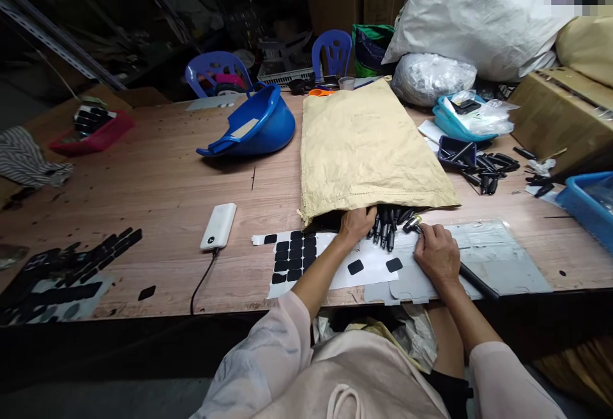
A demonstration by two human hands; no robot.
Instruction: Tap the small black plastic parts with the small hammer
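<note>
A large tan paper-like bag (368, 144) lies flat on the table, its mouth toward me. My left hand (358, 224) is at that mouth, with its fingertips hidden under the edge, so its grip does not show. Beside it, several slim black pieces (383, 230) with narrow tips stick out of the bag. My right hand (437, 253) is closed around a black-handled tool (479, 281); its shiny, yellowish end points toward the bag. Under the right hand lies a grey sheet (502, 256). Black rounded stickers (295, 256) sit on white backing paper near my left forearm.
A white power bank (219, 226) with a cable lies to the left. Behind it stands a blue basin (268, 122). A red tray (96, 138) is at far left. More black pieces (493, 170), a teal basin (464, 119) and a cardboard box (560, 119) are at right.
</note>
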